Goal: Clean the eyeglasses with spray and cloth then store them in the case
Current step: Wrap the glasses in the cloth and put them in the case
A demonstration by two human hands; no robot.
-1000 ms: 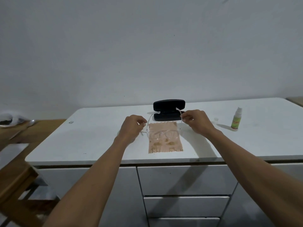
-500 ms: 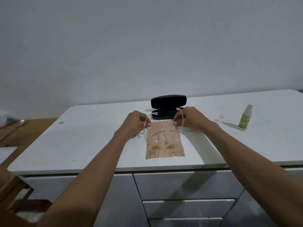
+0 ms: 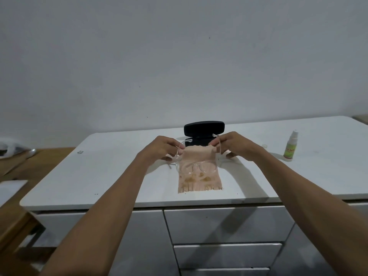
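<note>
Clear-framed eyeglasses (image 3: 197,166) hang just above a peach cleaning cloth (image 3: 199,180) on the white counter (image 3: 111,176). My left hand (image 3: 159,149) pinches the left temple and my right hand (image 3: 234,145) pinches the right temple, both arms of the frame unfolded and pointing away from me. The cloth's far edge is lifted between my hands. Behind them a black glasses case (image 3: 204,129) stands open, its lid upright. A small spray bottle (image 3: 291,147) with a green label stands at the right of the counter.
A tiny clear cap (image 3: 264,145) lies left of the bottle. White drawers (image 3: 225,226) sit under the counter's front edge. A wooden table (image 3: 18,166) with a white object (image 3: 10,149) is at the left. A plain wall rises behind.
Both hands have drawn closer together and lifted the eyeglasses off the cloth by the temples. The view has shifted slightly.
</note>
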